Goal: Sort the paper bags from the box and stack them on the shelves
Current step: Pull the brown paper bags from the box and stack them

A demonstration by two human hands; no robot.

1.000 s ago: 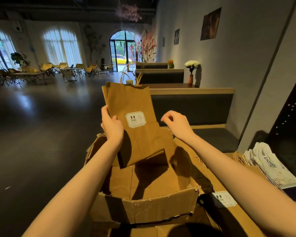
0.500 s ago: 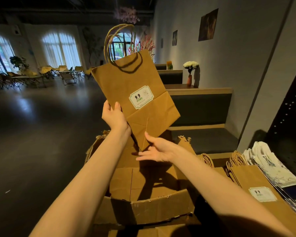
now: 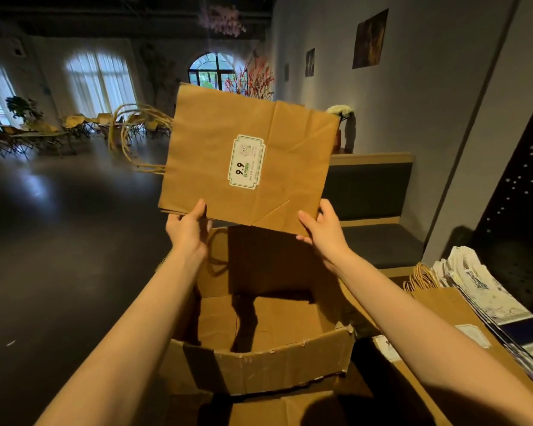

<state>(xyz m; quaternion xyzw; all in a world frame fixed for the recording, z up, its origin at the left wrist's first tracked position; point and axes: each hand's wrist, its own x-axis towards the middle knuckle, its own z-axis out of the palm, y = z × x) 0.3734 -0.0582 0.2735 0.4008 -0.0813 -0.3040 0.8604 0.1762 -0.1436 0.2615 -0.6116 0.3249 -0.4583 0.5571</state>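
Note:
I hold a flat brown paper bag (image 3: pixel 293 155) up above the open cardboard box (image 3: pixel 259 370). The bag lies sideways, its twine handles pointing left and a white "9.9" label on its face. My left hand (image 3: pixel 186 230) pinches the bag's lower left edge. My right hand (image 3: pixel 323 232) grips its lower right corner. The box below looks nearly bare inside, and its back wall is in shadow.
At the right lie stacked brown paper bags (image 3: pixel 453 315) with twine handles, beside a pile of white printed bags (image 3: pixel 480 287). A dark perforated panel (image 3: pixel 517 192) stands behind them. A bench seat (image 3: pixel 379 241) runs along the right wall. Dark open floor spreads to the left.
The bag came up out of the box and turned from upright to sideways, handles now left. My right hand moved from under the bag to grip its lower right corner.

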